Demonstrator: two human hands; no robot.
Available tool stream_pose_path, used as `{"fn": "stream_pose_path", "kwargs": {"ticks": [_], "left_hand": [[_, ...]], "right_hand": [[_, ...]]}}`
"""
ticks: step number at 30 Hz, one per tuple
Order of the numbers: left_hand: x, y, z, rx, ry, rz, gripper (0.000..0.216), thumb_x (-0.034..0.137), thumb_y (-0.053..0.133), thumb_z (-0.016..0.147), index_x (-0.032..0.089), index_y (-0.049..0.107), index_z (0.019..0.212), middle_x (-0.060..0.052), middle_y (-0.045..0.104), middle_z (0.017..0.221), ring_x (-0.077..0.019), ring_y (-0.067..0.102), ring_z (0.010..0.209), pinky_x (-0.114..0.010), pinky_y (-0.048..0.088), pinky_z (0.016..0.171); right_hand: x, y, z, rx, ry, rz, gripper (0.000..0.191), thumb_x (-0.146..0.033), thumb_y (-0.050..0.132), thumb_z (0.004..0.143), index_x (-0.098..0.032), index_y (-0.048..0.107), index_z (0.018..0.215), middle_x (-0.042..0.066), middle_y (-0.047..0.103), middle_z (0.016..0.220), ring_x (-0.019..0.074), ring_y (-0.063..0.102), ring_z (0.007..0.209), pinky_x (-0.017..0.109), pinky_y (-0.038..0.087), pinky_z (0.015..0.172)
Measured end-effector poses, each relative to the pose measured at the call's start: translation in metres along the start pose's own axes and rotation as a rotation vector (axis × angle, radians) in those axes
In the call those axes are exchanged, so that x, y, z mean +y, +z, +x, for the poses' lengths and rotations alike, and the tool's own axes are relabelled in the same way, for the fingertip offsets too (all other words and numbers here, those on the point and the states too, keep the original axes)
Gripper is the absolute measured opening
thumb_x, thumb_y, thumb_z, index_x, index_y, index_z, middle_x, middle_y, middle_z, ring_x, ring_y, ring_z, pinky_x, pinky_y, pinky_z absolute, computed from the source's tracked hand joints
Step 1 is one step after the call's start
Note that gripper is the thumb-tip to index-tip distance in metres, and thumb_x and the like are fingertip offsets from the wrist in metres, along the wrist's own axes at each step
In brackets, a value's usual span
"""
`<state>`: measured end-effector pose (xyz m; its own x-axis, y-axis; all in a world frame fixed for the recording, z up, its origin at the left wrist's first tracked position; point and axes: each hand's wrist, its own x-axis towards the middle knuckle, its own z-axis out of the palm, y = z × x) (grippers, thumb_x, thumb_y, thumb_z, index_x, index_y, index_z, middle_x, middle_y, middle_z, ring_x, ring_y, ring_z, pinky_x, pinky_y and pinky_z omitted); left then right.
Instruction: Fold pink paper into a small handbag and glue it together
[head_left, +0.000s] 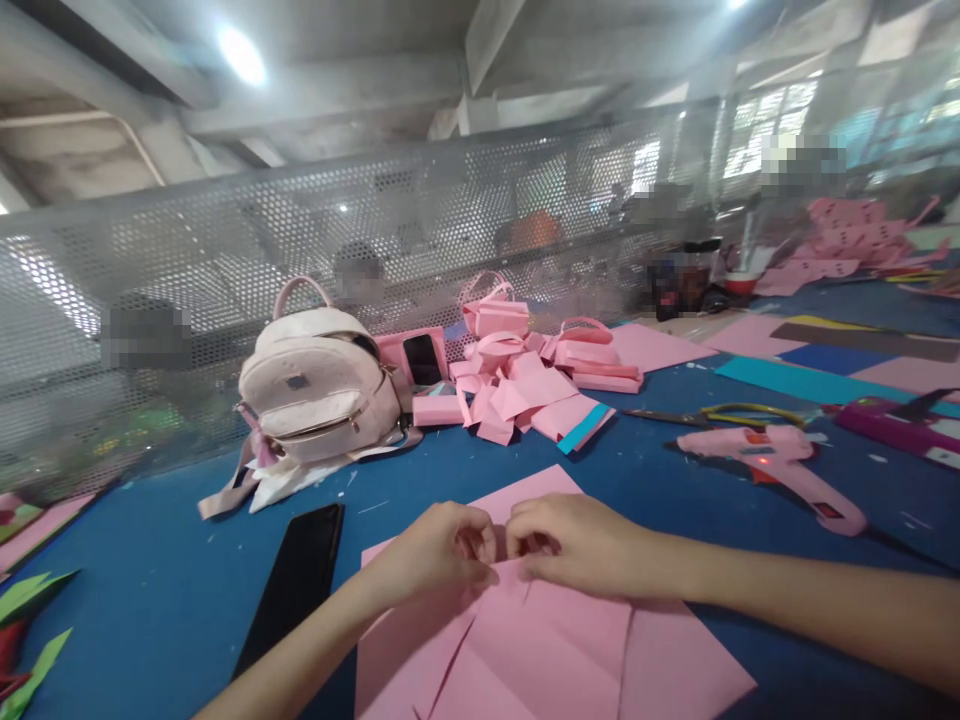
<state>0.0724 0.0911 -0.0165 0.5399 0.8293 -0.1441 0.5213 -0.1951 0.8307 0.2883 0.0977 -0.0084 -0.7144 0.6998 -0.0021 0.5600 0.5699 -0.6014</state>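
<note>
Head view: my left grip (448,548) and right grip (566,542) pinch the far edge of pink paper (551,645) over the blue bench (180,590) before me. I seem to be folding it; the next move probably calls for even pressure.

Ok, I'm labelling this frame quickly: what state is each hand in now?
Left hand: closed, fingers curled, holding the upper edge of the creased pink paper.
Right hand: closed, holding that same edge.

the glue gun (791,462) obstructs right of the hands (574,545); tabletop (172,590) opens far left.
</note>
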Motion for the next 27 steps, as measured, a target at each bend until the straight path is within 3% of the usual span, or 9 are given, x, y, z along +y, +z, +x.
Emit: {"fn": "stream_pose_path", "kwargs": {"ticks": [5, 9, 14, 27], "left_hand": [[0.003, 0.007, -0.003, 0.174, -0.02, -0.093, 0.023, 0.03, 0.072, 0.074, 0.015, 0.062, 0.059, 0.002, 0.061, 0.055, -0.0103, 0.051, 0.053, -0.021, 0.037, 0.054], [0.009, 0.012, -0.011, 0.281, -0.043, -0.11, 0.026, 0.031, 0.074, 0.071, 0.015, 0.063, 0.054, 0.001, 0.062, 0.053, -0.011, 0.05, 0.053, -0.022, 0.036, 0.054], [0.011, 0.011, -0.024, 0.42, -0.062, -0.099, 0.027, 0.031, 0.068, 0.076, 0.016, 0.065, 0.054, -0.001, 0.063, 0.054, -0.0128, 0.051, 0.057, -0.024, 0.038, 0.059], [0.007, 0.011, -0.028, 0.469, -0.004, -0.089, 0.026, 0.03, 0.067, 0.079, 0.017, 0.064, 0.057, -0.001, 0.064, 0.058, -0.0144, 0.055, 0.061, -0.025, 0.039, 0.063]], "right_hand": [[-0.006, -0.007, 0.012, 0.127, -0.018, 0.087, 0.013, -0.02, 0.062, 0.082, -0.021, 0.066, 0.069, -0.006, 0.063, 0.066, 0.0099, 0.053, 0.064, 0.021, 0.029, 0.057], [-0.01, -0.012, 0.014, 0.137, -0.042, 0.056, 0.015, -0.022, 0.065, 0.081, -0.021, 0.067, 0.066, -0.006, 0.058, 0.057, 0.0093, 0.048, 0.058, 0.022, 0.026, 0.054], [-0.006, -0.021, 0.016, 0.131, -0.026, 0.078, 0.012, -0.025, 0.066, 0.081, -0.021, 0.071, 0.072, -0.005, 0.063, 0.062, 0.0101, 0.052, 0.06, 0.022, 0.03, 0.055], [-0.001, -0.03, 0.018, 0.133, -0.013, 0.158, 0.015, -0.026, 0.064, 0.08, -0.018, 0.066, 0.067, -0.004, 0.056, 0.058, 0.0093, 0.044, 0.055, 0.021, 0.029, 0.053]]}}
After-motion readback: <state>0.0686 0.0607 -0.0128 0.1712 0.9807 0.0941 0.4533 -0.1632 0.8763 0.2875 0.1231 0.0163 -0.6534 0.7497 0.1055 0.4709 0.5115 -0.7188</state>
